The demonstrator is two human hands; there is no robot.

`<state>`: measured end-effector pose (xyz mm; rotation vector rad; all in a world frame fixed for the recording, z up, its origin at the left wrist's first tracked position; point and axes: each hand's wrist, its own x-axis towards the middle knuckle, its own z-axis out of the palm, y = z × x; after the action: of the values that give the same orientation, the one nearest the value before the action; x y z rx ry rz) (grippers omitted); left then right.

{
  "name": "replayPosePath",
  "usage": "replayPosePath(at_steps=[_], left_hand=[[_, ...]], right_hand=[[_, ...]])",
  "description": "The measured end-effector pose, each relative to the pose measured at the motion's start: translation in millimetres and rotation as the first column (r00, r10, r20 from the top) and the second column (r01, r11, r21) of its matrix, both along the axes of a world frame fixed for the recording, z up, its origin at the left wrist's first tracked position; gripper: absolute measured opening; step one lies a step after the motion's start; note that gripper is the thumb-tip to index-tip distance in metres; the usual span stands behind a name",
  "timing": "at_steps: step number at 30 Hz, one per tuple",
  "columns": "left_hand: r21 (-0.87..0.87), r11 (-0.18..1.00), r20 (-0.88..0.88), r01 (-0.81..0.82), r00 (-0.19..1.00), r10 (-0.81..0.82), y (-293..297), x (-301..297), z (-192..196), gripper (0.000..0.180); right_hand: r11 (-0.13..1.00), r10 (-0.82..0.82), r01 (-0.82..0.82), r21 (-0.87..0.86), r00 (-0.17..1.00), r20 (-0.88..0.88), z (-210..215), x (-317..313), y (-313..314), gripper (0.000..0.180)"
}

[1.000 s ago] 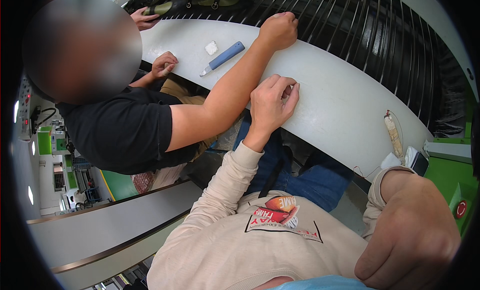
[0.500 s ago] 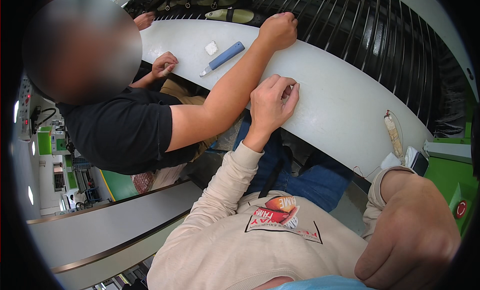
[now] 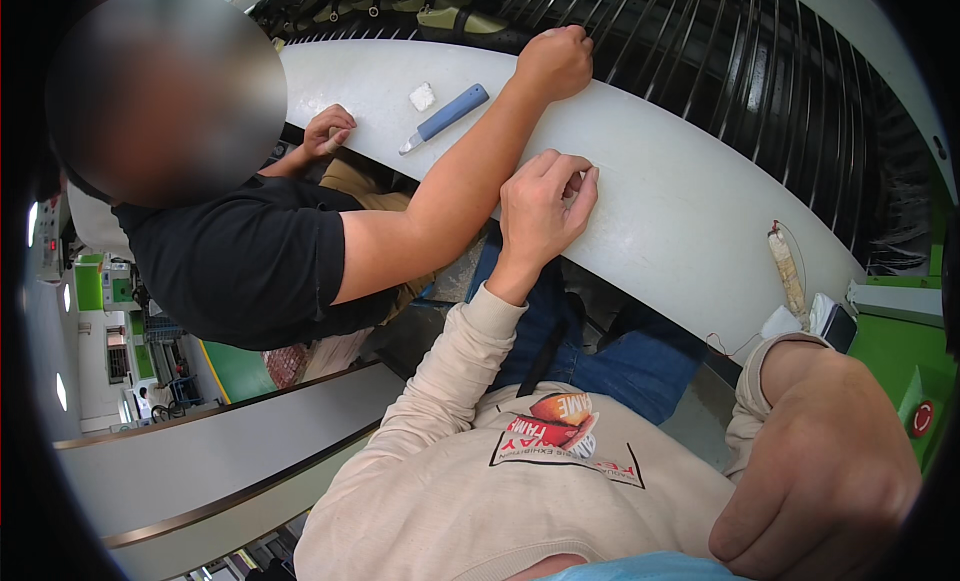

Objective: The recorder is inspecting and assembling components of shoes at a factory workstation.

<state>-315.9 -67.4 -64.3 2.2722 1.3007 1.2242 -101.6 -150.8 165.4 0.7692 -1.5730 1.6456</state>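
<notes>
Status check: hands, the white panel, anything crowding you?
Left hand curled on white panel, nothing visibly held. Right hand off panel, closed, contents unseen. Co-worker's forearm crosses alongside.

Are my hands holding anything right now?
No, not that shows. Your left hand rests with curled fingers on the white curved surface; whether they pinch something tiny cannot be told. Your right hand is a loose fist, apparently empty.

Worktop [image 3: 660, 196]: smooth white plastic with a dull satin sheen. Rods [image 3: 720, 51] behind it: dark, glossy metal. Knife handle [image 3: 452, 113]: matt blue plastic. Sweater sleeve [image 3: 450, 381]: soft beige knit cloth. Jeans [image 3: 610, 366]: blue denim. Small pad [image 3: 422, 97]: white, fibrous.
</notes>
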Motion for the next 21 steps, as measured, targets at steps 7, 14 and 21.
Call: replayPosePath(at_steps=[7,14,21], left_hand=[[0.0,1.0,-0.022,0.017,1.0,-0.017,3,6,2,0.005],[0.015,0.999,0.004,0.043,0.999,-0.043,2,5,5,0.004],[0.014,0.996,0.008,0.086,0.996,-0.086,-1,14,4,0.003]], right_hand=[[0.991,-0.13,0.13,0.001,0.988,-0.078,-1,9,-12,0.023],[0.934,-0.345,0.352,0.056,0.933,-0.102,13,51,-46,0.027],[0.919,-0.333,0.38,0.104,0.889,-0.313,19,85,-70,0.046]])
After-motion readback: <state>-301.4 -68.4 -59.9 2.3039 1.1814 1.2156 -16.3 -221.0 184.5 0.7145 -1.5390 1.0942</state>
